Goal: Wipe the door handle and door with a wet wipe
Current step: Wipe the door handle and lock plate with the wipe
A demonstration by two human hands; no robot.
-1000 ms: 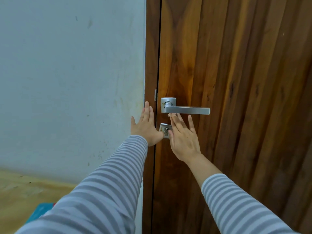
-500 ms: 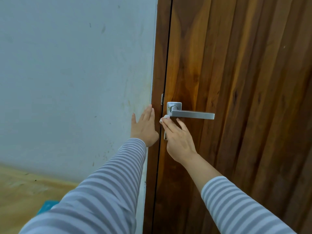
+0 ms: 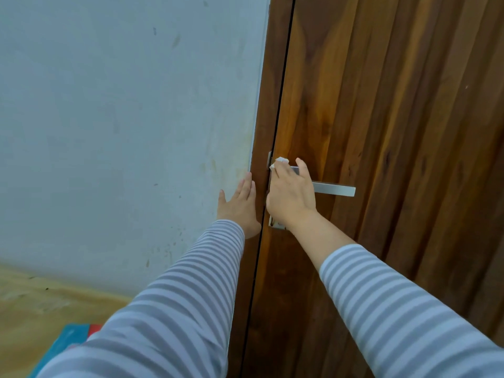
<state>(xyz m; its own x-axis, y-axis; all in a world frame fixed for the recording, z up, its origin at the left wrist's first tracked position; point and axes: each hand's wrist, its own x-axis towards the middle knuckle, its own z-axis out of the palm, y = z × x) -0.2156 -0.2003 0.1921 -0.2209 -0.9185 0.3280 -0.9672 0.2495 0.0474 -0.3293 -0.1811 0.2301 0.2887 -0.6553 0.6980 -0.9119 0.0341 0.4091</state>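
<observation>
Head view, item by item.

Right hand [image 3: 291,192]: we lay it over the hub end of the door handle [image 3: 334,189], fingers curled around a wet wipe [image 3: 279,162] and pressing it onto the metal. We judge this placement serves to rub the part nearest the door edge, where hands most often land.

Wet wipe: small, white, crumpled; only a tuft shows above our fingertips, the rest hidden under the palm.

Door handle: flat brushed-metal lever, lying level, its free end jutting rightward past our hand. The mounting plate is covered. A corner of the lock plate [image 3: 275,225] shows below our wrist.

Left hand [image 3: 240,205]: fingers straight and spread, holding nothing, flat on the door frame [image 3: 266,105] where it meets the wall [image 3: 122,118]. We judge it steadies us while we rub.

Door [image 3: 395,105]: dark reddish wood with strong vertical grain, closed against the frame. We cannot tell whether its face has been wiped.

Floor [image 3: 41,301]: pale, with a blue and red mat [image 3: 73,339] at the lower left.
</observation>
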